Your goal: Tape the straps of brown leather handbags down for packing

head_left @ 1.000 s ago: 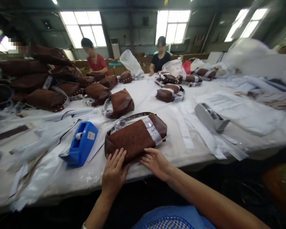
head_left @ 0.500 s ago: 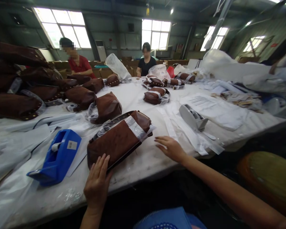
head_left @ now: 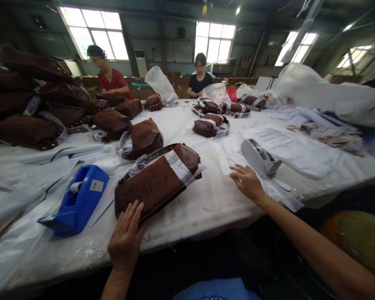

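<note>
A brown leather bag (head_left: 156,179) with a clear plastic band taped round one end lies on the white-covered table (head_left: 206,204) in front of me. My left hand (head_left: 125,239) rests flat, fingers stretched out, on the bag's near corner. My right hand (head_left: 246,181) lies open, palm down, on strips of clear plastic (head_left: 268,187) to the right, just short of a grey tape dispenser (head_left: 259,156).
A blue tape dispenser (head_left: 78,200) stands left of the bag. More brown bags (head_left: 143,137) lie further back, and a pile (head_left: 28,108) is stacked at the far left. Two people sit at the table's far side. Papers and plastic sheets (head_left: 300,146) cover the right part.
My right hand has left the bag and moved right, onto the plastic strips beside the grey dispenser. My left hand stays on the bag's corner. The view has swung to the right.
</note>
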Tool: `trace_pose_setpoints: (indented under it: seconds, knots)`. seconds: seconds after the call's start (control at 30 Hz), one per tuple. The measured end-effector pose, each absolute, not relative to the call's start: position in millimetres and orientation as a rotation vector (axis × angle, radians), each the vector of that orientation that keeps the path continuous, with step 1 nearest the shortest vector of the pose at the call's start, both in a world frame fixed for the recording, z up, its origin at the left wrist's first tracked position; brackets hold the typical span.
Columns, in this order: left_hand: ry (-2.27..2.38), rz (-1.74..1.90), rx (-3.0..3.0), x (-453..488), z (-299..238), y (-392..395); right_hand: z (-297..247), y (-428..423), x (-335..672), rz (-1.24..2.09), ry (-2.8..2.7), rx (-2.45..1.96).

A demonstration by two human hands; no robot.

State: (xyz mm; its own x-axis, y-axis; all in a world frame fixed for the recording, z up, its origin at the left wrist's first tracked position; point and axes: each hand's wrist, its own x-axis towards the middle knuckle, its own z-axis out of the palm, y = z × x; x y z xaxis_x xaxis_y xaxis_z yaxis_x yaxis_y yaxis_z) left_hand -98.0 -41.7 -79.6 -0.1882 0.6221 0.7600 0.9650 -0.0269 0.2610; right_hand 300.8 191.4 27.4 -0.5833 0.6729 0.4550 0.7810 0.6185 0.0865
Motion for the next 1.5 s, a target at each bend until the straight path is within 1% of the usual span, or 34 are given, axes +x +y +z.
trace_pose_setpoints:
  seconds: [0.1, 0.23, 0.27, 0.3, 0.33, 0.43, 0.5, 0.63, 0.73, 0.9, 1.0, 1.1, 1.17, 1.27, 1.33, 1.43, 1.5]
  knots:
    - [-1.839, -1.09, -1.647, -98, -80, -42, 33, 159, 282, -0.214, -2.418, -1.07]
    - [-1.846, -1.099, -1.637, -99, -80, -43, 39, 106, 258, 0.358, -2.636, -0.964]
    - [-1.85, -1.101, -1.634, -98, -80, -43, 39, 99, 253, 0.446, -2.662, -0.957]
    - [-1.851, -1.106, -1.633, -98, -80, -43, 38, 98, 250, 0.459, -2.653, -0.977]
    - [-1.852, -1.113, -1.631, -98, -80, -43, 36, 100, 247, 0.395, -2.614, -1.018]
    - [-1.853, -1.133, -1.606, -97, -79, -43, 17, 126, 240, 0.066, -2.511, -1.184]
    - [-1.861, -1.141, -1.585, -97, -78, -43, -1, 146, 238, -0.03, -2.599, -1.255]
    - [-1.887, -1.154, -1.586, -97, -78, -44, -21, 186, 240, 0.009, -2.801, -1.176]
    - [-1.88, -1.164, -1.593, -98, -80, -44, -11, 224, 249, 0.012, -2.845, -1.147]
    - [-1.869, -1.198, -1.582, -100, -85, -43, 5, 270, 252, -0.12, -2.707, -1.332]
    - [-1.873, -1.227, -1.588, -100, -86, -43, -7, 263, 235, -0.175, -2.636, -1.431]
    - [-1.868, -1.218, -1.6, -100, -85, -42, -23, 232, 212, -0.146, -2.666, -1.46]
    - [-1.866, -1.206, -1.599, -100, -84, -42, -26, 205, 198, -0.05, -2.741, -1.332]
    - [-1.878, -1.213, -1.583, -99, -83, -42, -19, 167, 185, 0.242, -2.859, -0.964]
    - [-1.897, -1.227, -1.556, -98, -82, -42, -12, 153, 180, 0.35, -2.8, -0.887]
    - [-1.934, -1.256, -1.514, -99, -77, -43, -8, 152, 172, 0.231, -2.611, -1.035]
    - [-1.952, -1.279, -1.473, -103, -69, -42, -12, 156, 165, 0.149, -2.631, -1.07]
